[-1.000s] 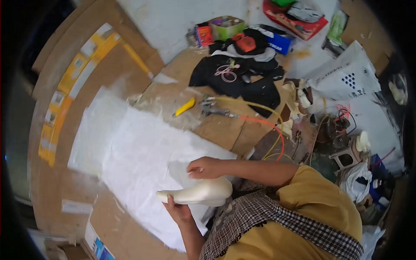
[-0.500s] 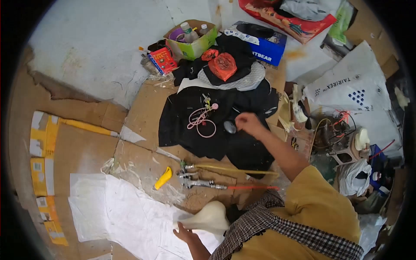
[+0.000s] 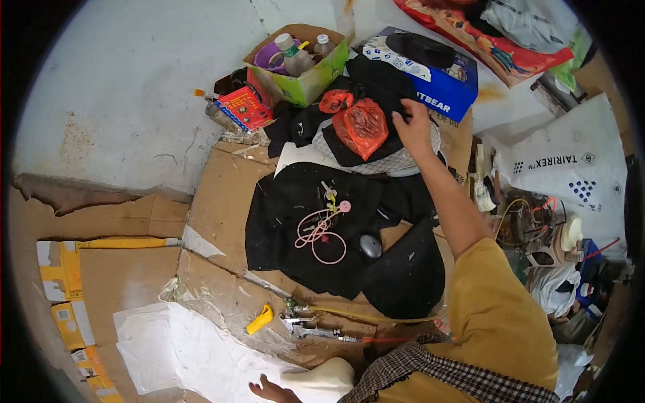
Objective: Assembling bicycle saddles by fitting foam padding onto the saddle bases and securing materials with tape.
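Observation:
My right hand (image 3: 415, 129) is stretched far forward, its thumb and fingers apart, over the black cloth (image 3: 384, 84) next to the blue box (image 3: 447, 87). Whether the fingertips touch the cloth I cannot tell. Just left of that hand lies a knotted red plastic bag (image 3: 363, 127). At the lower edge my left hand (image 3: 272, 389) is open with its fingers spread, beside a smooth cream-coloured form (image 3: 322, 379) on white sheets (image 3: 195, 352). Nearer than the bag, black fabric (image 3: 282, 221) carries a pink cord loop with keys (image 3: 329, 250) and a dark grey oval object (image 3: 370, 246).
A spray gun (image 3: 306, 326) with yellow and red hoses lies on the cardboard, near a small yellow object (image 3: 260, 319). At the back stand a green carton of bottles (image 3: 295, 87) and a red booklet (image 3: 245, 109). White sacks (image 3: 571, 161) and clutter fill the right side.
My right hand has moved forward from beside the grey oval object to the black cloth by the blue box. My left hand has come off the cream form. The view has shifted.

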